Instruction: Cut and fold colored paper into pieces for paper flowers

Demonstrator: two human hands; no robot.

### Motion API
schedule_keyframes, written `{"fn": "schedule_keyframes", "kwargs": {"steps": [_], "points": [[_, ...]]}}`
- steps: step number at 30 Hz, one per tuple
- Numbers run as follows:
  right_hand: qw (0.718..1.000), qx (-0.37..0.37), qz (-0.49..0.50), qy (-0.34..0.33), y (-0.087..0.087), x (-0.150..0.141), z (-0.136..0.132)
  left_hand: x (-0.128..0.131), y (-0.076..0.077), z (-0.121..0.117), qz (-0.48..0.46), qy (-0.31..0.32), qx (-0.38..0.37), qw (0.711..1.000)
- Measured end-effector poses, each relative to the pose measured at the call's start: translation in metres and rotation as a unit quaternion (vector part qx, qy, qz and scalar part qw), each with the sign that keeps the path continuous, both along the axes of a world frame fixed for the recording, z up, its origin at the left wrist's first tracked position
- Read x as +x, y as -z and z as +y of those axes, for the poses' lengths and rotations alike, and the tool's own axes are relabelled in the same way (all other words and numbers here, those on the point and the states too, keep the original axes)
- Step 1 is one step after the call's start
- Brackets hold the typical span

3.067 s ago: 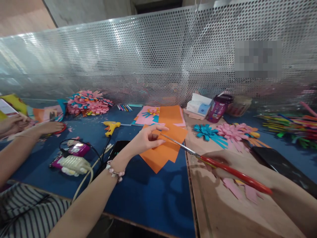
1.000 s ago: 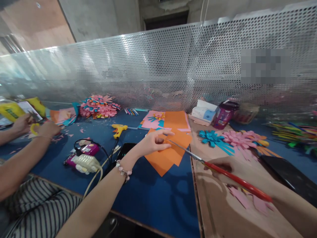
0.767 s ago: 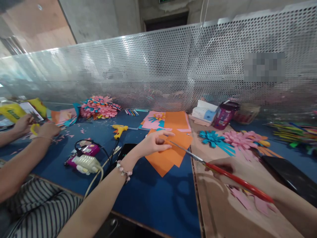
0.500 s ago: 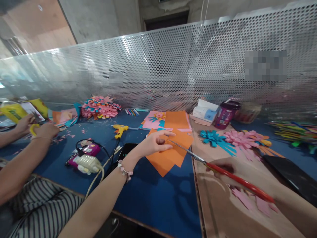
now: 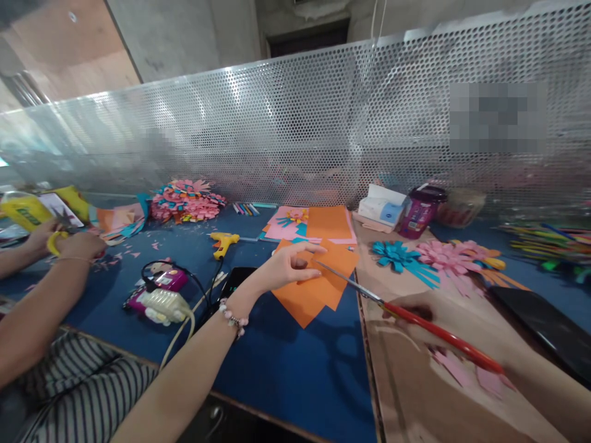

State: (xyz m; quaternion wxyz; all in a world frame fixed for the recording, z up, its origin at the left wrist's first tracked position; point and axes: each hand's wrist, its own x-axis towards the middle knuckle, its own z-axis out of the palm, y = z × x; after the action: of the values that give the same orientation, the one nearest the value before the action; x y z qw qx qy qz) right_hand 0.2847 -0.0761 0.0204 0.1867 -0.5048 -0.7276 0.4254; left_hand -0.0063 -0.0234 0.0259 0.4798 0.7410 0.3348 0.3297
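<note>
Blue tabletop, right fingers clenched around red-handled scissors, blades pointing far-left.

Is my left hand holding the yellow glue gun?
No, the yellow glue gun lies on the blue table, while your left hand is over the orange paper.

Moderate, flat light falls on the scene; whitish glare streaks the perforated metal panel. Below the panel, soft shadows darken the blue tabletop. Wide-angle stretching bends the picture's edges, and detail looks slightly soft.
</note>
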Motion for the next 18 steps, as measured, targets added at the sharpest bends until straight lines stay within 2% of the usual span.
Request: {"fn": "schedule_keyframes", "kwargs": {"steps": [4,10,15,18], "points": [[0.999,-0.04,-0.007,0.007,-0.002,0.0,-0.004,0.0,0.001,0.0,-0.002,-0.004,0.001,1.0],[0.997,-0.073,-0.003,0.014,-0.016,-0.01,-0.008,-0.001,0.002,0.001,0.003,-0.001,-0.004,1.0],[0.997,-0.075,-0.013,-0.017,-0.02,-0.011,-0.01,-0.001,0.001,0.001,0.002,0.0,-0.009,1.0],[0.997,-0.082,-0.002,-0.006,-0.02,-0.01,-0.013,-0.001,0.001,0.001,0.002,0.0,-0.01,1.0]]}}
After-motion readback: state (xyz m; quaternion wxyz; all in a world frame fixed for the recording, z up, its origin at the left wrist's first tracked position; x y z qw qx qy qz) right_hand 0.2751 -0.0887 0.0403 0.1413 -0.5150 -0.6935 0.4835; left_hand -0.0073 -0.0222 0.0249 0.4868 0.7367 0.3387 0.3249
